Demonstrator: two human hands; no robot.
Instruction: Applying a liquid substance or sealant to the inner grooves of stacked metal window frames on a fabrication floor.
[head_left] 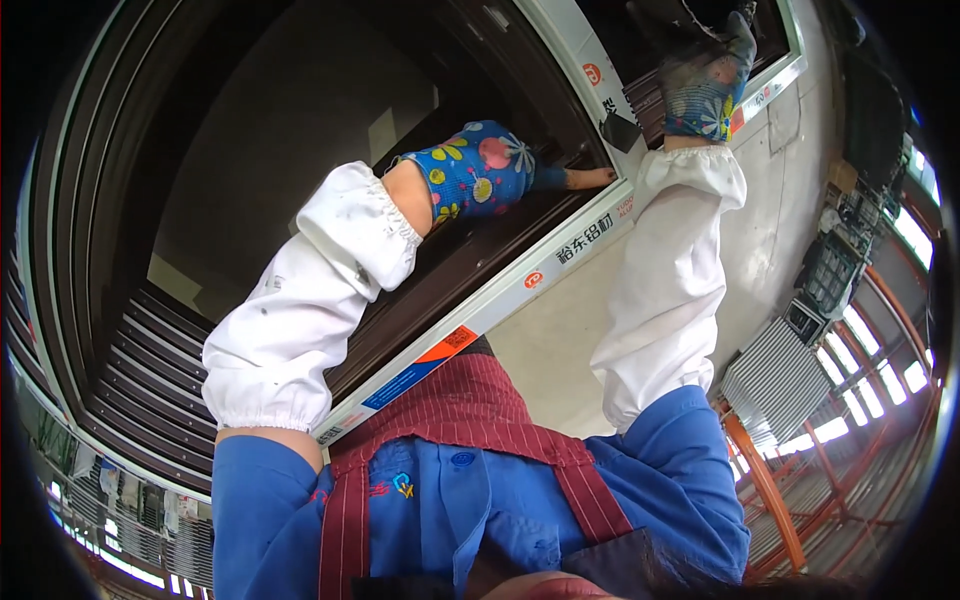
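Observation:
A large dark brown window or door frame [430, 318] with white printed film along its outer edge lies before me. My left hand [490, 170], in a blue flowered glove, reaches over it. Its bare fingertips stretch out against the frame's inner edge near a corner; the other fingers are hidden. My right hand [712, 85], in a matching glove with a grey palm, is farther up and to the right, over a second dark opening. Its fingers blur into the dark there, and whatever they touch is unclear. A small black block [621, 131] sits on the film-covered edge between my hands.
Stacked dark ribbed profiles [160, 345] run along the left of the frame. Grey concrete floor [545, 345] shows beyond its near edge. At the right stand a corrugated metal sheet [775, 375] and orange posts [765, 490], with racks [835, 250] farther off.

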